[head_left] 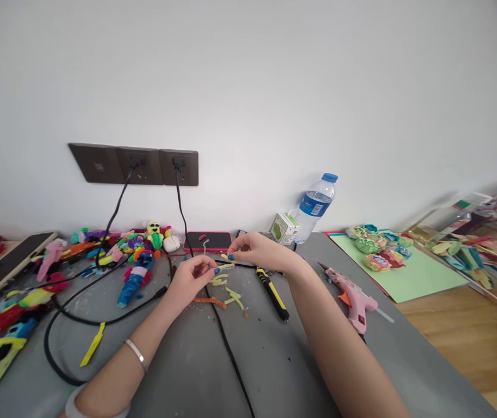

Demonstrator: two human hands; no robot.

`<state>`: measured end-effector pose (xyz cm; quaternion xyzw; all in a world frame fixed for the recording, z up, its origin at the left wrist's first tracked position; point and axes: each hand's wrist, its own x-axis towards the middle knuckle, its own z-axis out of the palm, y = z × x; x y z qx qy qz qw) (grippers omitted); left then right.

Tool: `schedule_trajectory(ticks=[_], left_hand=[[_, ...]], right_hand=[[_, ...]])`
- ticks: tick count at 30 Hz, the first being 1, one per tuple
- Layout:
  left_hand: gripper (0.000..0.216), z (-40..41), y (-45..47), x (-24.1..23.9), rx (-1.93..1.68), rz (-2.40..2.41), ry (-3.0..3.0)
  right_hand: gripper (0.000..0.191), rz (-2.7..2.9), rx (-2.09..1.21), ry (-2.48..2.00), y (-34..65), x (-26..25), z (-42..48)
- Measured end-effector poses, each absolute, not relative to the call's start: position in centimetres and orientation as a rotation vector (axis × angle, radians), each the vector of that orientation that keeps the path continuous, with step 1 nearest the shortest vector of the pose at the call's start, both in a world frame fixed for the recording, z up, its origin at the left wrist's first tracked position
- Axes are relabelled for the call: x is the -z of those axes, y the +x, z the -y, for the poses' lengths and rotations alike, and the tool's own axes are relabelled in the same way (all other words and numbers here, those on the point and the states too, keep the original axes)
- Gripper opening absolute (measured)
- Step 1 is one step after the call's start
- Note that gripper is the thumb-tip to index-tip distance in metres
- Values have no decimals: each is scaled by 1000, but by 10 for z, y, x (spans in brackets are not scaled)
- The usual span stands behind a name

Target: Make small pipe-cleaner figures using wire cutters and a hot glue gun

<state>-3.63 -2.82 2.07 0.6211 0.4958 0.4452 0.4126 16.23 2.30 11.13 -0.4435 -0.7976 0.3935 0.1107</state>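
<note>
My left hand (191, 281) is closed in a pinch, with a short yellow-green pipe cleaner piece (226, 266) at its fingertips. My right hand (251, 249) also pinches, and a small yellow-green bit (224, 256) shows at its fingers. Below them on the grey table lie several loose yellow-green pipe cleaner pieces (233, 297) and an orange strip (209, 301). Yellow-and-black pliers (273, 295) rest under my right wrist. A pink hot glue gun (357, 299) lies to the right of my right forearm.
Black cables (226, 337) cross the table from wall sockets (139, 166). Colourful pipe cleaner figures (135, 276) crowd the left, beside a phone (8, 264). A pink-edged phone (213, 240), small box (284, 228) and water bottle (317, 206) stand along the wall. Green paper (422, 278) bears paper flowers.
</note>
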Motion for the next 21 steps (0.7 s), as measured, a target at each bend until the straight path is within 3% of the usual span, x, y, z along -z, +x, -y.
schedule_trajectory(ticks=[21], left_hand=[[16, 28, -38, -17, -1139, -1193, 1569]], right_hand=[[19, 2366, -1200, -1259, 158, -101, -28]])
